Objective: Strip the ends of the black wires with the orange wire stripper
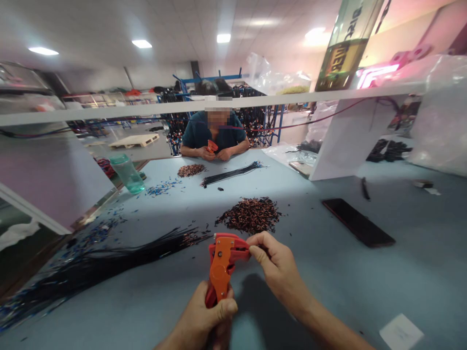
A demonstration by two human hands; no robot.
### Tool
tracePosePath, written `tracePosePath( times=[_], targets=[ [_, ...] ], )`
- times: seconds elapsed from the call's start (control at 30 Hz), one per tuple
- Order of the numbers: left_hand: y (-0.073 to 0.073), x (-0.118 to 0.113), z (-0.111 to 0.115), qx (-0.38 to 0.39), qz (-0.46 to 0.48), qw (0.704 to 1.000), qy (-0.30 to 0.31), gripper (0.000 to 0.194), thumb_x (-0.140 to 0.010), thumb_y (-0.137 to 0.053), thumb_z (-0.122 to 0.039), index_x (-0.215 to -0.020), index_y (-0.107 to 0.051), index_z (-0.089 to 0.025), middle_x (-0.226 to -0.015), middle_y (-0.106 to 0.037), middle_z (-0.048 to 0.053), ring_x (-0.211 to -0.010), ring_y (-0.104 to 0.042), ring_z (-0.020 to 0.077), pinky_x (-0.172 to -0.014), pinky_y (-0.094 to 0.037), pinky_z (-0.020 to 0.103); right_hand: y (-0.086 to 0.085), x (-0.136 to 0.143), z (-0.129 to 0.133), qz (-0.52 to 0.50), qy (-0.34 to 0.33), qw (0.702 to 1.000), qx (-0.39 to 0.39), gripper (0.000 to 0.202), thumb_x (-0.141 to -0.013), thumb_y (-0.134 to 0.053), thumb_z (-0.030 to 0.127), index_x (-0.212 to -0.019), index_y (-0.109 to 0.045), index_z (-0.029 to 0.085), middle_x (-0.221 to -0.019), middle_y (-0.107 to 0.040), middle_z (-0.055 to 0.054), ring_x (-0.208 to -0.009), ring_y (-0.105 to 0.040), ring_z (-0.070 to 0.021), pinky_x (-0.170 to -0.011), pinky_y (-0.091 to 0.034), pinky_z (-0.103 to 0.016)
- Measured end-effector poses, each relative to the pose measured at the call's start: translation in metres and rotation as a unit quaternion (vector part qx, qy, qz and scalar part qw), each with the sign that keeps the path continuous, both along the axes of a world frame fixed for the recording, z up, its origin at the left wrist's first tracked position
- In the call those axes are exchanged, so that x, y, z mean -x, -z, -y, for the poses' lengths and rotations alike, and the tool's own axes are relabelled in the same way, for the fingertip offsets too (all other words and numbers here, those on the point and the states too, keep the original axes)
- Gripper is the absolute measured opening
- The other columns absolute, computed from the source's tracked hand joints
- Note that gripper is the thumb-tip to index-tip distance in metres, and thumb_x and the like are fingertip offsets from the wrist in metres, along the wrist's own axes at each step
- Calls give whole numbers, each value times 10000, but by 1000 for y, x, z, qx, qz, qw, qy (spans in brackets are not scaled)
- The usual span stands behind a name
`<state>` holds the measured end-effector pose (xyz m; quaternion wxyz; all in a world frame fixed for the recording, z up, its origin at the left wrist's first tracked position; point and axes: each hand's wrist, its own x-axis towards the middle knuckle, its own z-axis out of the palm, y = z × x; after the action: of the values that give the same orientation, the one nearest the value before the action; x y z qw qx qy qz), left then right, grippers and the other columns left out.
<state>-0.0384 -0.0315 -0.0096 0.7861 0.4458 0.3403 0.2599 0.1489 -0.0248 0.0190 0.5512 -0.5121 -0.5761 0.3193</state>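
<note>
My left hand (209,313) is wrapped round the handles of an orange and red wire stripper (221,267), held upright above the table. At the tool's jaws, the thumb and fingers of my right hand (272,257) are pinched together. Whatever they pinch is hidden or too thin to make out. Beyond the tool lies a pile of short black and copper-coloured wire offcuts (251,215). A long bundle of black wires (120,265) stretches to the left, with copper-coloured ends near the stripper and blue and white bits at its far left end.
Across the blue-grey table (292,209) sits a person (213,131) holding an orange tool. A smaller wire bundle (233,173) and offcut pile (191,170) lie there. A phone (357,222) is on the right, a green cup (127,173) on the left. Overhead, a white shelf (153,111) carries a bottle (343,53).
</note>
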Motion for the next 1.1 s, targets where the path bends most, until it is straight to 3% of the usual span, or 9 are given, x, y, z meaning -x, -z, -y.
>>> tracePosePath(
  times=[0.2, 0.6, 0.7, 0.8, 0.93, 1.1],
  targets=[
    [4, -4, -1, -9, 36, 999, -6, 465, -708, -773, -529, -746, -450, -197, -413, -466, -78, -303, -404, 64, -352, -363, 182, 0, -2, -3, 1, -7, 1000, 9, 151, -886, -512, 255, -779, -604, 201, -688, -630, 10, -649, -563, -156, -625, -422, -248],
    [8, -5, 1, 31, 69, 997, -4, 417, -755, -744, -495, -767, -447, -203, -431, -447, -94, -296, -407, 65, -363, -390, 191, -3, -4, -4, 5, -5, 999, 36, 169, -865, -516, 266, -738, -607, 202, -669, -637, 9, -642, -561, -159, -626, -410, -254],
    [5, -4, 1, 43, 73, 996, -2, 412, -769, -730, -501, -755, -445, -204, -427, -439, -95, -294, -397, 66, -365, -390, 198, -2, -7, -6, -21, -11, 999, 48, 178, -858, -531, 285, -730, -620, 199, -668, -660, 0, -658, -590, -169, -652, -432, -268],
    [-4, 2, -5, 55, 87, 993, -53, 385, -791, -713, -488, -768, -451, -206, -466, -440, -102, -300, -368, 52, -380, -394, 203, -1, -15, -11, -87, 33, 994, 56, 177, -842, -557, 323, -747, -627, 191, -665, -677, -14, -678, -622, -186, -708, -456, -300],
    [-12, 8, -17, 17, 97, 984, -147, 294, -829, -694, -418, -845, -512, -189, -560, -475, -81, -403, -445, 67, -481, -455, 236, -2, -21, -15, -133, 91, 986, 42, 194, -834, -601, 364, -785, -647, 182, -693, -681, -25, -690, -624, -189, -725, -463, -312],
    [-8, 4, -16, -12, 97, 992, -80, 381, -751, -767, -419, -957, -568, -168, -745, -584, 2, -673, -608, 167, -652, -507, 327, -1, -15, -14, -126, 66, 989, 29, 188, -823, -625, 362, -786, -652, 180, -697, -629, -6, -663, -599, -169, -655, -459, -279]
  ],
)
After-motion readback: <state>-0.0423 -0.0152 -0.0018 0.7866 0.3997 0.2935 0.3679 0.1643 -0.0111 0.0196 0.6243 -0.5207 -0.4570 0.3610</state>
